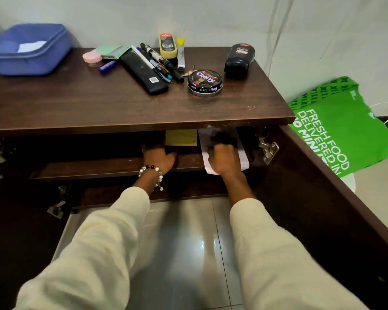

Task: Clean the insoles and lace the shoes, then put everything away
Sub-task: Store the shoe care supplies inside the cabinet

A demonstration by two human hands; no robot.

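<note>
Both hands reach into the cabinet: left hand and right hand grips cannot be told

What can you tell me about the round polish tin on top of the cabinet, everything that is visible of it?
The polish tin is round, flat and low, black with a shiny metal rim at its base. Its lid is on and reads "Cherry"; the side reads "BLACK". It lies flat on the dark wooden cabinet top, toward the right, in front of a black bottle. Small keys lie against its back left edge. Neither hand touches it.
</note>
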